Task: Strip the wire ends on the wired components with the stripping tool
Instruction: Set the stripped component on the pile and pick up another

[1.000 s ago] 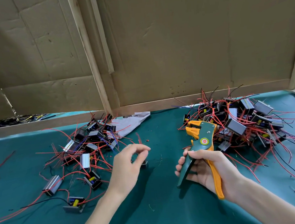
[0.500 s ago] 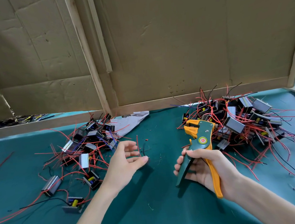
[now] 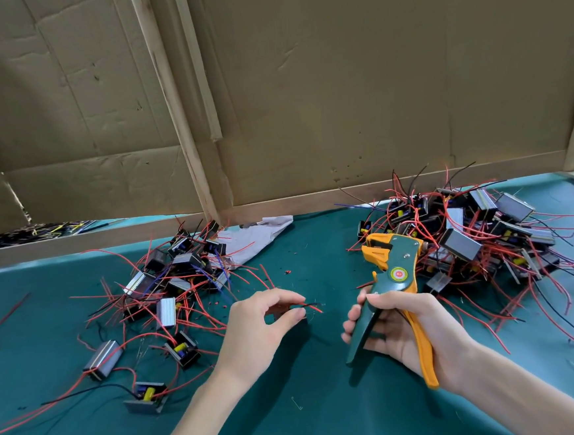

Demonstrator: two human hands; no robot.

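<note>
My right hand [image 3: 407, 328] grips the handles of a green and orange stripping tool [image 3: 391, 274], its jaws pointing up and away from me. My left hand [image 3: 260, 326] pinches the red and black wires [image 3: 311, 306] of a small wired component, mostly hidden behind its fingers; the wire ends point right toward the tool, a short gap apart from it. A pile of wired components [image 3: 469, 234] with red and black leads lies at the right behind the tool. Another spread of wired components [image 3: 168, 295] lies at the left.
The work surface is a teal cloth [image 3: 310, 404]. A cardboard wall [image 3: 337, 93] with wooden strips closes off the back. A crumpled grey cloth [image 3: 256, 237] lies between the piles. Small red insulation scraps [image 3: 287, 271] dot the middle.
My left hand turned from palm-up and loose to a pinch on a component's wires, bringing their ends level and pointing toward the tool. The right hand and tool stayed nearly still.
</note>
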